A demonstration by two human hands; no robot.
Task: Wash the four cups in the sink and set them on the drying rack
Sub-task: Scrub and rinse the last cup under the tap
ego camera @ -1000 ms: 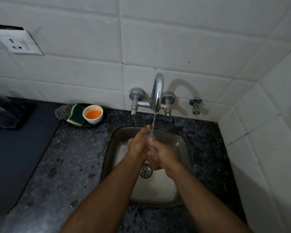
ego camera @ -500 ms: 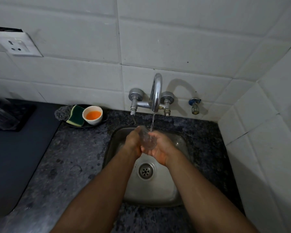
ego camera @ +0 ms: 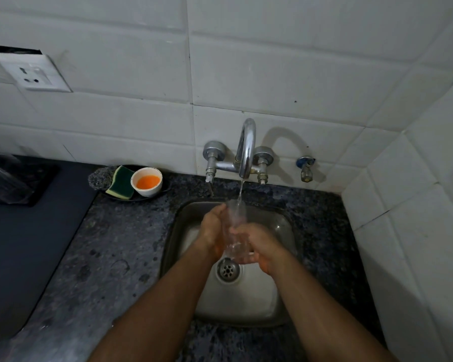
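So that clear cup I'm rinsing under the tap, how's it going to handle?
Probably slippery: the clear cup is under running water, with both the left hand and right hand wet around it. It looks like thin glass, so likely rigid but fragile against the steel sink.

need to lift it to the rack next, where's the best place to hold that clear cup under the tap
Wrap the fingers around the lower wall of the clear cup, coming from the right as the right hand does now. It stands upright with its mouth under the stream, so a side hold near the base keeps the rim free.
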